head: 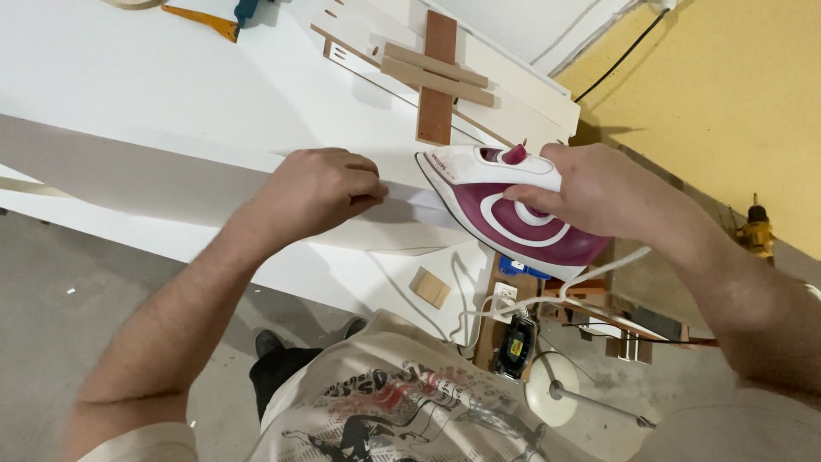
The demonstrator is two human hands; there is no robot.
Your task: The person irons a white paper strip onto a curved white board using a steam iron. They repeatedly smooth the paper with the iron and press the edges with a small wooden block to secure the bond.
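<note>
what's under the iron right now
The iron, gripped by the right hand, is pressed against the edge of the white board, over a white strip that the left hand pinches. The soleplate and the strip beneath it are hidden.

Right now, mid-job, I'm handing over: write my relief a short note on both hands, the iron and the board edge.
Right hand: grips the white and maroon clothes iron by its handle, soleplate against the edge of the white board.
Left hand: closed, pressing a thin white strip onto that edge, just ahead of the iron's tip.
Done: how much strip is bonded cannot be told.
Left: probably the edge under and beyond the left hand.
</note>
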